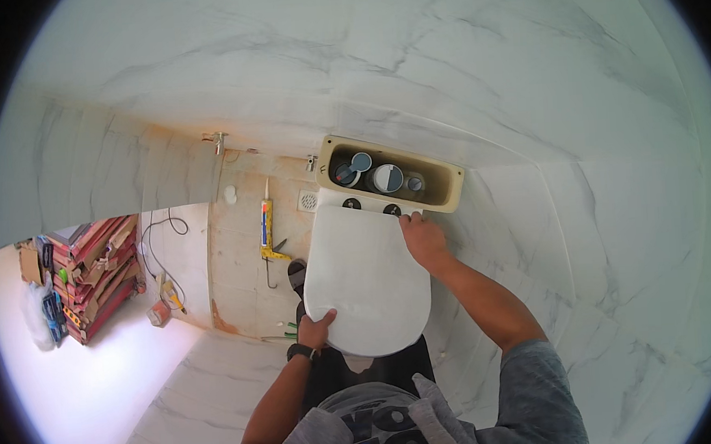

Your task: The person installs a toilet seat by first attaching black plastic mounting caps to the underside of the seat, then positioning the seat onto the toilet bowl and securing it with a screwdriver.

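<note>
A white toilet lid (368, 276) lies lowered over the bowl in front of me. My left hand (317, 329) rests at its front left edge, thumb on top, the other fingers hidden below. At the back right corner, my right hand (422, 236) has its fingers bent against the lid's edge, beside a round black hinge fitting (392, 210). A second black fitting (351, 204) sits to the left. Behind them the cistern (451, 187) is uncovered, showing a flush valve (387, 178) and a fill valve (352, 168) inside. Whether my right fingers pinch something small is hidden.
Left of the toilet, a yellow caulking gun (266, 227) with a sealant tube lies on the tiled floor near a square drain grate (308, 200). An angle valve (311, 162) and a tap (219, 142) project from the wall. Stacked red cardboard boxes (99, 274) stand beyond the doorway.
</note>
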A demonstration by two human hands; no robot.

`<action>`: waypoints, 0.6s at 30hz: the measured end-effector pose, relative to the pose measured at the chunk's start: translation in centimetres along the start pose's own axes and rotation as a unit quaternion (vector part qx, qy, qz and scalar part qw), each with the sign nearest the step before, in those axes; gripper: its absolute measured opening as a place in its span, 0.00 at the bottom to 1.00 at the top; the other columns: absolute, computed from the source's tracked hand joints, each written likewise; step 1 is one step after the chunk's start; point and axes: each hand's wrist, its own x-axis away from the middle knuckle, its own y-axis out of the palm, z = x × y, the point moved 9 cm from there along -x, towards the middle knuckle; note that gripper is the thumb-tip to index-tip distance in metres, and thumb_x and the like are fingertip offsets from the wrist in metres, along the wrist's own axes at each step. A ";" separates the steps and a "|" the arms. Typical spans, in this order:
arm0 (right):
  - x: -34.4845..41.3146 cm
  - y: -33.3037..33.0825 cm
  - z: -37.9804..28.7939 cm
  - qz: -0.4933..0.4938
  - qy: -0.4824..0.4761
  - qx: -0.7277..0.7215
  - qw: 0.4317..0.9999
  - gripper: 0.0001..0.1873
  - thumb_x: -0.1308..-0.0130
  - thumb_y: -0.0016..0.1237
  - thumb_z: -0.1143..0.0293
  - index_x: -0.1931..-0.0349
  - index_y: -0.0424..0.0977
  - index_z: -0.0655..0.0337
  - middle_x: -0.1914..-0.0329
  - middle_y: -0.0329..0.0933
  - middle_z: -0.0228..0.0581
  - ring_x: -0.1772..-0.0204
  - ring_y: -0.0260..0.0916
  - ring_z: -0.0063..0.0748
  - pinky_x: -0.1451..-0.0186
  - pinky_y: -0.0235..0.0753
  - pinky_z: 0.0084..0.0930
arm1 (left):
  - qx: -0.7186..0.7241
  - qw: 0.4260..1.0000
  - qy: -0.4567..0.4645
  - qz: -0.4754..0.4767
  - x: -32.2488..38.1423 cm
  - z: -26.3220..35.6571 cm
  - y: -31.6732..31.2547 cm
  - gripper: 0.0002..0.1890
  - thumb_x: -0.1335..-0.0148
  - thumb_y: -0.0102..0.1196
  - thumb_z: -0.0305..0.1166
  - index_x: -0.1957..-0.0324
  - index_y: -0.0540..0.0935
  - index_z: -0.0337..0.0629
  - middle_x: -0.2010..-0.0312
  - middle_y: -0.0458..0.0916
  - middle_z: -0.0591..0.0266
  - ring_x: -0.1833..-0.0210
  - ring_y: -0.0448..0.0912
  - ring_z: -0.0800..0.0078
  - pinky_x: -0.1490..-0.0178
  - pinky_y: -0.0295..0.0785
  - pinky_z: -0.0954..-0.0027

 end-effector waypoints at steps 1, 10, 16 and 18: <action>0.0 0.2 -0.5 0.012 -0.016 0.030 0.999 0.07 0.36 0.54 0.67 0.61 0.78 0.59 0.64 0.78 0.45 0.67 0.81 0.41 0.69 0.81 0.35 | 0.001 1.000 0.009 0.006 -0.3 -0.3 -0.1 0.26 0.35 0.67 0.37 0.42 0.78 0.28 0.53 0.87 0.48 0.56 0.87 0.58 0.55 0.83 0.57; -2.1 2.8 -0.8 -0.063 0.056 0.132 0.988 0.08 0.36 0.53 0.69 0.60 0.81 0.58 0.62 0.80 0.40 0.59 0.80 0.39 0.67 0.79 0.33 | -0.087 0.993 0.034 0.066 -3.2 -4.6 -1.0 0.22 0.39 0.70 0.38 0.51 0.85 0.29 0.59 0.89 0.49 0.59 0.88 0.63 0.55 0.81 0.62; -3.0 2.5 -1.7 -0.105 0.033 0.168 0.980 0.08 0.35 0.52 0.69 0.60 0.81 0.58 0.60 0.81 0.40 0.55 0.81 0.39 0.60 0.81 0.36 | -0.126 0.987 0.028 0.100 -2.6 -4.6 -1.3 0.28 0.44 0.73 0.45 0.54 0.84 0.27 0.59 0.88 0.45 0.57 0.88 0.59 0.53 0.81 0.60; -2.9 2.6 -1.6 -0.115 0.037 0.148 0.981 0.08 0.34 0.51 0.69 0.60 0.82 0.58 0.59 0.81 0.40 0.55 0.81 0.39 0.59 0.80 0.36 | -0.140 0.984 0.022 0.106 -2.2 -4.1 -1.4 0.30 0.45 0.74 0.47 0.55 0.83 0.25 0.59 0.88 0.43 0.56 0.88 0.57 0.52 0.81 0.60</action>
